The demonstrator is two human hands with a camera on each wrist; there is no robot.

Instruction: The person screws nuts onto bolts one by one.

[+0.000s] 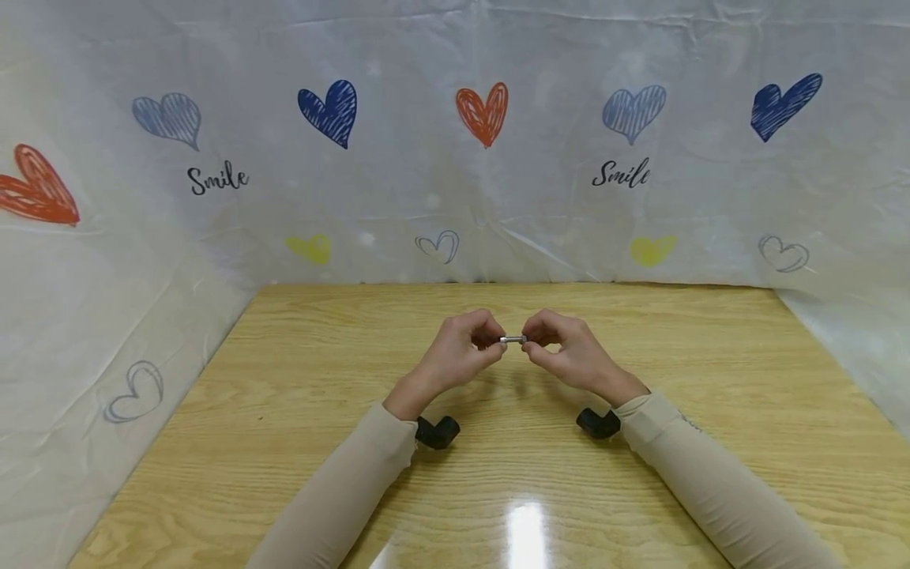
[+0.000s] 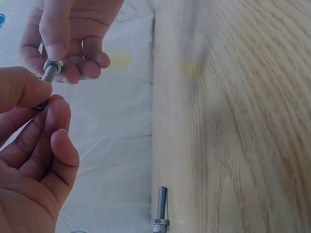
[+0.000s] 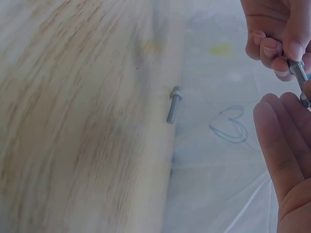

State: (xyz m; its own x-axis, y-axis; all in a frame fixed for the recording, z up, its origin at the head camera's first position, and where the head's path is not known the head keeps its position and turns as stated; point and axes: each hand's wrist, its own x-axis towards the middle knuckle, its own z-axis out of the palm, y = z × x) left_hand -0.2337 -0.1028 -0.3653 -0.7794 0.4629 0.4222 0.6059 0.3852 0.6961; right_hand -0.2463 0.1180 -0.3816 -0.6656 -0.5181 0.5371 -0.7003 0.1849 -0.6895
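Observation:
A small metal bolt (image 1: 513, 340) is held level between both hands, over the middle of the table. My left hand (image 1: 462, 348) pinches one end of it with thumb and fingers, which partly cover that end. At the opposite end, my right hand (image 1: 572, 350) grips a hex nut (image 2: 53, 66) with its thumb on top. Bare thread shows between nut and left thumb in the left wrist view. A bolt with a nut on it (image 2: 161, 209) lies on the table there, and the right wrist view shows a lying bolt (image 3: 174, 105); whether both are one, I cannot tell.
The wooden table (image 1: 320, 474) ends at a white sheet (image 1: 398, 182) printed with hearts, which also hangs along the left side. A black camera mount (image 1: 437, 432) is at the left wrist, and another black mount (image 1: 598, 423) is at the right.

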